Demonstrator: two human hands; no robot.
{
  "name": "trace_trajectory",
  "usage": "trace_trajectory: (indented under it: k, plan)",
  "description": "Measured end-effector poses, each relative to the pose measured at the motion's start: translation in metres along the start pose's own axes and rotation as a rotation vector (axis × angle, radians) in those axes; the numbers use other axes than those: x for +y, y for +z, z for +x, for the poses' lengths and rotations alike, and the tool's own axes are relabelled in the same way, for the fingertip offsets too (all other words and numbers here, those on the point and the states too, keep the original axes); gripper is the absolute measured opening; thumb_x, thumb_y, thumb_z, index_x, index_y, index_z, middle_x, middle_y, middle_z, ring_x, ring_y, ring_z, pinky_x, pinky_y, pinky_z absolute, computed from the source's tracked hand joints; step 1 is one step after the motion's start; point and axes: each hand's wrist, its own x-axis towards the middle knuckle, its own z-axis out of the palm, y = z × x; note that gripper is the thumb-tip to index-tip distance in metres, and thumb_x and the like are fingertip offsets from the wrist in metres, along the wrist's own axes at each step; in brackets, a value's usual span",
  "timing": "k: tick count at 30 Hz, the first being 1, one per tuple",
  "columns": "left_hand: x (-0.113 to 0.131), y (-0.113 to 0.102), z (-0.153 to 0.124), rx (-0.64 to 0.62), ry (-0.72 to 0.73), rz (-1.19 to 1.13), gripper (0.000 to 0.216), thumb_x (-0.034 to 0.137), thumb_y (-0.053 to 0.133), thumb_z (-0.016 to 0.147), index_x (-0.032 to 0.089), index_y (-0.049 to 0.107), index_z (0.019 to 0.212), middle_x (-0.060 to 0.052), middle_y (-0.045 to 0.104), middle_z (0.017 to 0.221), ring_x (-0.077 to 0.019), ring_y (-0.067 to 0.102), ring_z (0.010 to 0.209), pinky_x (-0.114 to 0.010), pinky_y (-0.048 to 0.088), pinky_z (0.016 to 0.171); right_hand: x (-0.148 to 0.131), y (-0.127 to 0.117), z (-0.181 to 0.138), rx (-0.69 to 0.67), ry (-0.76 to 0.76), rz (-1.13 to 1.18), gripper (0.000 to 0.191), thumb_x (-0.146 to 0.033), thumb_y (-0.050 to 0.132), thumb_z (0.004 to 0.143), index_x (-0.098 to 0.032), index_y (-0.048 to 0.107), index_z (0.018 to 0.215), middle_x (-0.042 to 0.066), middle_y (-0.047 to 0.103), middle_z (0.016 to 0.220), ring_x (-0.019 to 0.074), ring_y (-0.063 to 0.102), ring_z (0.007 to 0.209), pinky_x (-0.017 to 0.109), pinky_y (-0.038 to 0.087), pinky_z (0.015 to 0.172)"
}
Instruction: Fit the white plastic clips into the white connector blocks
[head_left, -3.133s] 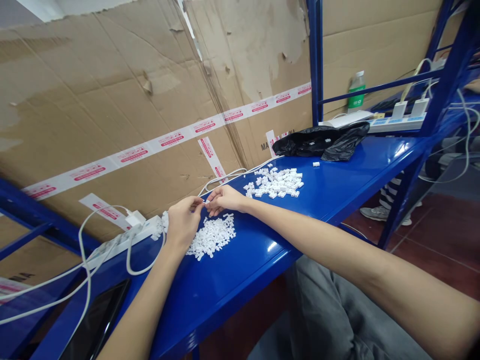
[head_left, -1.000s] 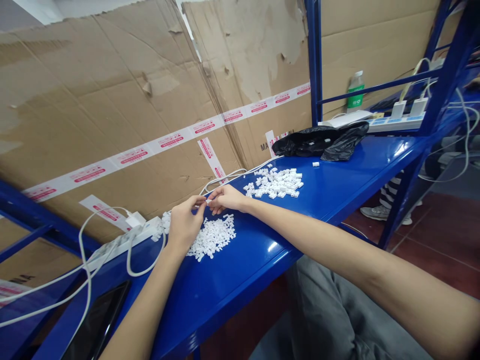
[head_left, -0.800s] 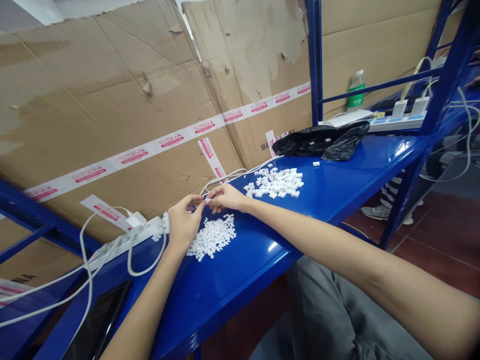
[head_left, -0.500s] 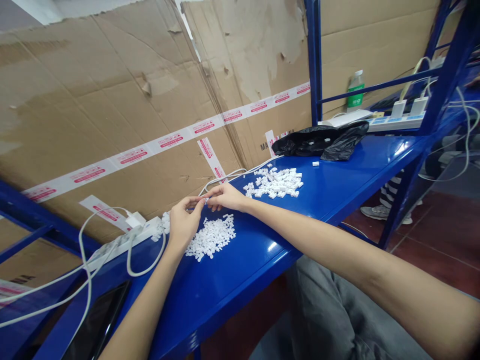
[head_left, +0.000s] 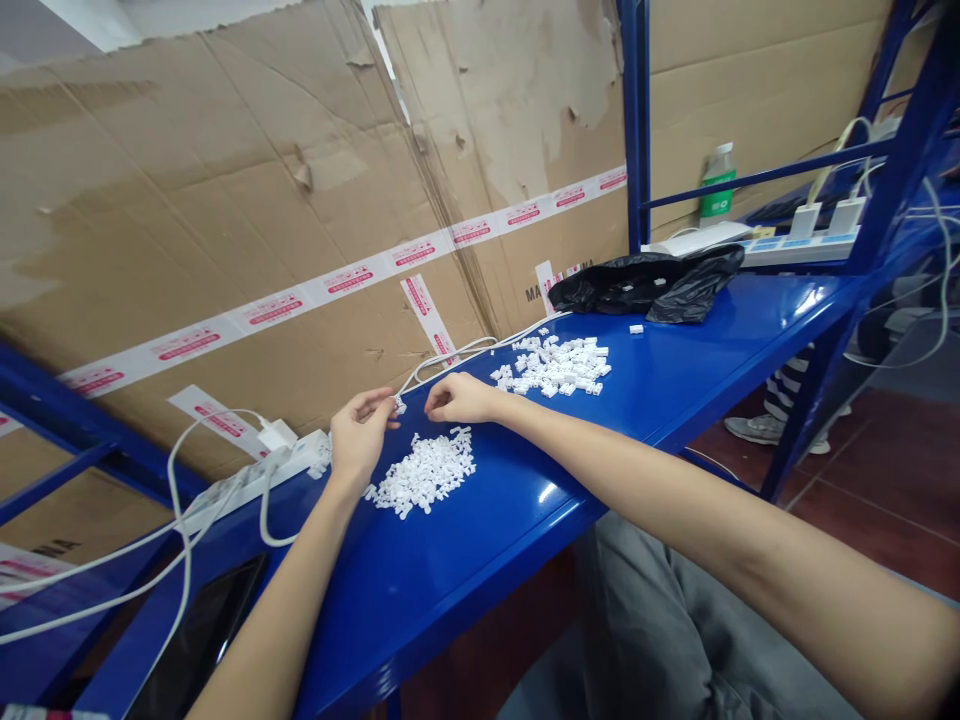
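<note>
Between the thumb and fingers of my left hand (head_left: 360, 430) is a small white plastic piece (head_left: 400, 404), its end sticking out past the fingertips. My right hand (head_left: 463, 398) is a short way to the right, fingers curled into a pinch; whatever lies between its fingertips, if anything, is hidden. Below both hands a pile of tiny white parts (head_left: 426, 474) is spread on the blue table (head_left: 510, 530). A second heap of larger white block-like pieces (head_left: 555, 366) lies to the right, beyond my right wrist.
A black plastic bag (head_left: 694, 285) with a few white pieces on it lies at the back right. One loose white piece (head_left: 636, 329) is nearby. At left are a power strip (head_left: 225, 490), white cables and a dark phone-like device (head_left: 199, 630). Cardboard (head_left: 337, 150) walls the back.
My hands, together at the white piece before, have come apart. My left hand keeps the piece, while my right hand has drawn slightly away with its fingers curled. The view has shifted slightly.
</note>
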Motion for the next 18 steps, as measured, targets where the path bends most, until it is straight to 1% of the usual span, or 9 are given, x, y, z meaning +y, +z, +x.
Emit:
trace_trajectory:
  k: [2, 4, 7, 9, 11, 15, 18]
  plan:
    - [-0.001, -0.003, 0.002, 0.033, -0.036, -0.012, 0.041, 0.037, 0.078, 0.062, 0.01, 0.073, 0.092, -0.006, 0.069, 0.077, -0.0168, 0.065, 0.068, -0.027, 0.057, 0.058, -0.001, 0.003, 0.0, -0.051, -0.048, -0.063, 0.014, -0.01, 0.073, 0.081, -0.012, 0.08, 0.092, 0.001, 0.071, 0.074, 0.012, 0.062, 0.069, 0.023, 0.047, 0.071]
    - [-0.001, -0.004, 0.003, 0.037, -0.073, -0.023, 0.039, 0.036, 0.078, 0.061, 0.01, 0.073, 0.089, -0.005, 0.069, 0.076, -0.0157, 0.064, 0.067, -0.026, 0.057, 0.058, -0.002, 0.007, 0.001, -0.082, -0.106, -0.122, 0.021, -0.01, 0.07, 0.084, -0.014, 0.081, 0.103, 0.002, 0.071, 0.081, 0.0128, 0.061, 0.072, 0.024, 0.047, 0.075]
    - [-0.001, -0.004, 0.003, 0.002, -0.109, -0.007, 0.035, 0.035, 0.077, 0.063, 0.01, 0.074, 0.088, -0.007, 0.071, 0.08, -0.0152, 0.064, 0.067, -0.026, 0.058, 0.058, -0.003, 0.015, 0.004, -0.115, -0.199, -0.205, 0.026, -0.008, 0.068, 0.087, -0.017, 0.081, 0.107, 0.005, 0.068, 0.09, 0.016, 0.059, 0.085, 0.027, 0.046, 0.085]
    - [-0.001, -0.003, 0.003, -0.02, -0.127, 0.027, 0.031, 0.033, 0.076, 0.065, 0.01, 0.074, 0.086, -0.008, 0.072, 0.081, -0.0156, 0.065, 0.067, -0.027, 0.058, 0.058, -0.003, 0.018, 0.007, -0.147, -0.247, -0.255, 0.026, -0.007, 0.068, 0.087, -0.019, 0.082, 0.105, 0.006, 0.066, 0.091, 0.0174, 0.058, 0.088, 0.028, 0.045, 0.088]
    - [-0.001, -0.003, 0.002, -0.033, -0.143, 0.059, 0.027, 0.031, 0.075, 0.067, 0.01, 0.075, 0.085, -0.008, 0.073, 0.08, -0.0161, 0.066, 0.067, -0.027, 0.059, 0.059, -0.003, 0.021, 0.009, -0.176, -0.278, -0.297, 0.025, -0.006, 0.068, 0.086, -0.019, 0.083, 0.1, 0.007, 0.065, 0.09, 0.0178, 0.058, 0.086, 0.028, 0.045, 0.086]
    - [-0.002, -0.004, 0.001, -0.031, -0.153, 0.081, 0.025, 0.028, 0.074, 0.068, 0.01, 0.074, 0.086, -0.008, 0.073, 0.077, -0.0154, 0.066, 0.065, -0.027, 0.059, 0.06, -0.003, 0.024, 0.013, -0.195, -0.295, -0.352, 0.021, -0.004, 0.068, 0.084, -0.016, 0.083, 0.09, 0.007, 0.067, 0.088, 0.0174, 0.059, 0.08, 0.027, 0.045, 0.077]
    - [-0.003, -0.004, 0.001, -0.034, -0.14, 0.045, 0.032, 0.027, 0.077, 0.063, 0.01, 0.073, 0.089, -0.005, 0.071, 0.074, -0.0148, 0.066, 0.063, -0.027, 0.059, 0.06, -0.004, 0.024, 0.013, -0.181, -0.278, -0.367, 0.02, 0.0, 0.067, 0.08, -0.015, 0.08, 0.077, 0.006, 0.069, 0.08, 0.0171, 0.059, 0.076, 0.027, 0.043, 0.07]
